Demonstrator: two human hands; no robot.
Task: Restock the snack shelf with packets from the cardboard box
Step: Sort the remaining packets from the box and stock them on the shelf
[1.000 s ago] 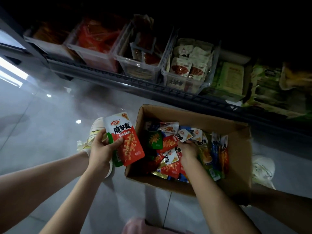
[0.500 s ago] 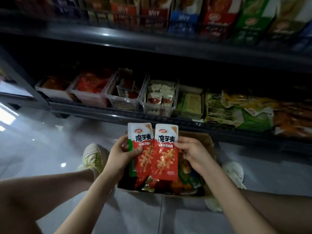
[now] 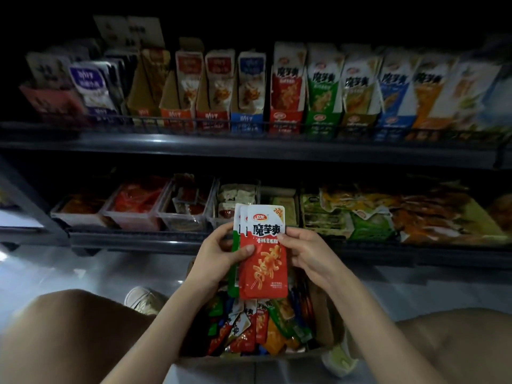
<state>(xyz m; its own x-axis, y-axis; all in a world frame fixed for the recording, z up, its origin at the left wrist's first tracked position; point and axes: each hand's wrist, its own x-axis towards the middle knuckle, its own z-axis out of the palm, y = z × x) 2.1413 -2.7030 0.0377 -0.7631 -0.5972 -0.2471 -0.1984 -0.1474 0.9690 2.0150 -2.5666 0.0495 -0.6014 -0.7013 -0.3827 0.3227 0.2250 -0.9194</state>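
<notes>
Both hands hold a small stack of red-and-white snack packets (image 3: 263, 261) upright in front of me, with a green-edged packet behind the red ones. My left hand (image 3: 219, 259) grips the stack's left edge, thumb across the front. My right hand (image 3: 307, 253) pinches its right edge. Below them sits the open cardboard box (image 3: 327, 322) on the floor, full of mixed loose packets (image 3: 255, 325). The snack shelf's upper tier (image 3: 249, 145) carries rows of display cartons, among them a red carton (image 3: 286, 90) with matching packets.
The lower shelf tier holds clear plastic bins (image 3: 133, 209) of snacks on the left and loose bags (image 3: 388, 214) on the right. My bare knees frame the box on both sides. A pale shoe (image 3: 141, 297) rests on the glossy floor to the left.
My right hand took a red packet out of the box and brought it against the packets in my left hand. The two are now stacked together and raised, and my view has tilted up to the upper shelf.
</notes>
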